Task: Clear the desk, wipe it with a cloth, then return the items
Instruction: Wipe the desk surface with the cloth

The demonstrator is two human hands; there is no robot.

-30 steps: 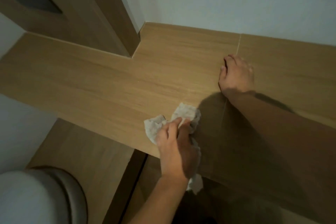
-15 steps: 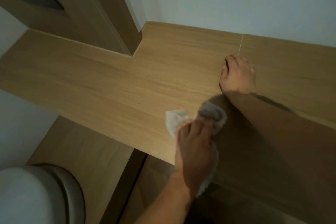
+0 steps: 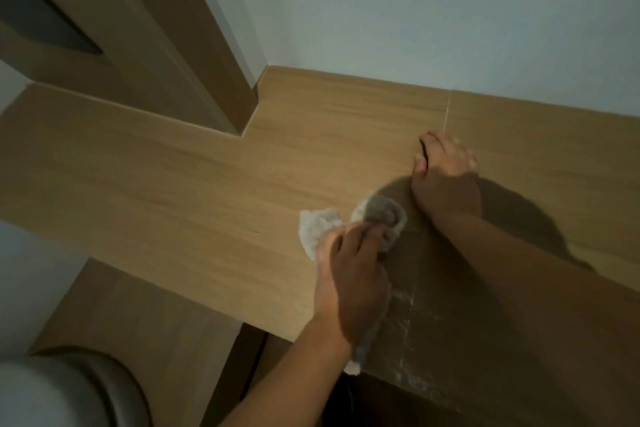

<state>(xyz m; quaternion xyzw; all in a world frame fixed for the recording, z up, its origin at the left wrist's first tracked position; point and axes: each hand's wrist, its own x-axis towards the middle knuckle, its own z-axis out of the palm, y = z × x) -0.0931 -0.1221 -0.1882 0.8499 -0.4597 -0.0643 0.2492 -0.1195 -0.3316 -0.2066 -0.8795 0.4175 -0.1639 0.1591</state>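
Observation:
The wooden desk (image 3: 180, 191) is bare apart from my hands and a crumpled white cloth (image 3: 317, 224). My left hand (image 3: 353, 274) lies on the cloth near the desk's front edge, fingers bent over it and pressing it down. One end of the cloth bunches ahead of my fingertips and the other trails under my wrist over the edge. My right hand (image 3: 445, 173) rests on the desk farther back, beside a seam in the top, and holds nothing. Its arm casts a wide shadow over the right part.
A tall wooden panel (image 3: 145, 45) stands on the desk's back left corner against the pale wall (image 3: 415, 10). Whitish wipe streaks (image 3: 408, 322) mark the front edge. Below left are a lower wooden surface (image 3: 138, 315) and a white rounded object (image 3: 52, 392).
My left hand has slid the cloth to the right and slightly farther back, into the shadow close to my right wrist. The right hand stays planted.

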